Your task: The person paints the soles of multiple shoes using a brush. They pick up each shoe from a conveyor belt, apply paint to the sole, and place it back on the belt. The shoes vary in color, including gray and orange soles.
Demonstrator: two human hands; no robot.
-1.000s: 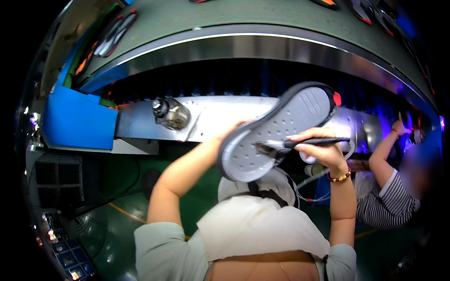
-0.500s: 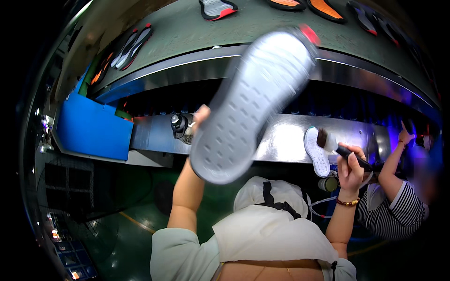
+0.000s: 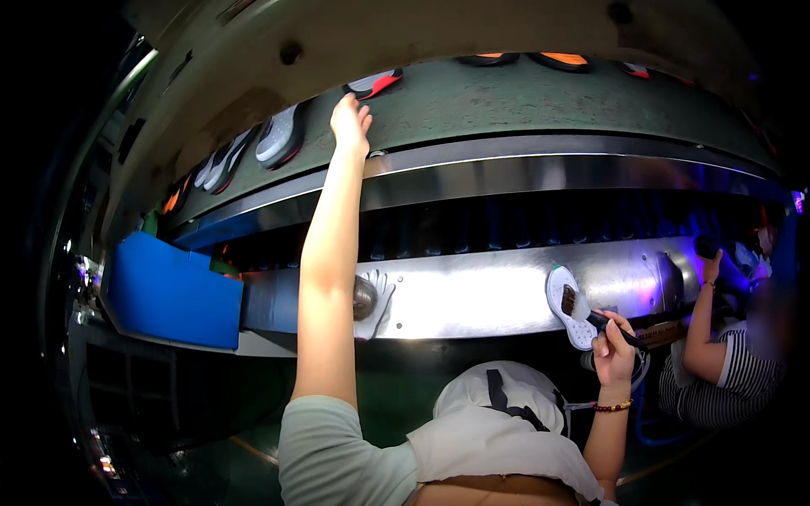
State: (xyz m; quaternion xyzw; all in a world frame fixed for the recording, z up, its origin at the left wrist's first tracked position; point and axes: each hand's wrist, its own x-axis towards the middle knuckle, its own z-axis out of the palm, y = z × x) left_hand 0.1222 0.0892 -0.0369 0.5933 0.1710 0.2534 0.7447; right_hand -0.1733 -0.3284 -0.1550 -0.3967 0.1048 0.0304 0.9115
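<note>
The person's left arm stretches straight up the middle of the frame, bare from a pale green sleeve, and the left hand [image 3: 350,123] lies flat near the top centre with fingers loosely spread, its grip open and empty, fingertips just short of a red and black shoe sole [image 3: 373,83] lying on the dull grey-green conveyor belt [image 3: 506,105]. More soles sit along that belt, among them a grey one [image 3: 281,135] to the upper left. The right arm is bent at lower right, a beaded bracelet on the wrist; the right hand [image 3: 614,350] has its grip closed round the dark handle of a small brush [image 3: 591,312], whose bristles rest on a white ribbed sole [image 3: 567,305] leaning against the shiny steel panel [image 3: 472,295]. A blue box [image 3: 173,291] stands at the left. A co-worker's arm in a striped sleeve [image 3: 721,371] shows at the far right.
</note>
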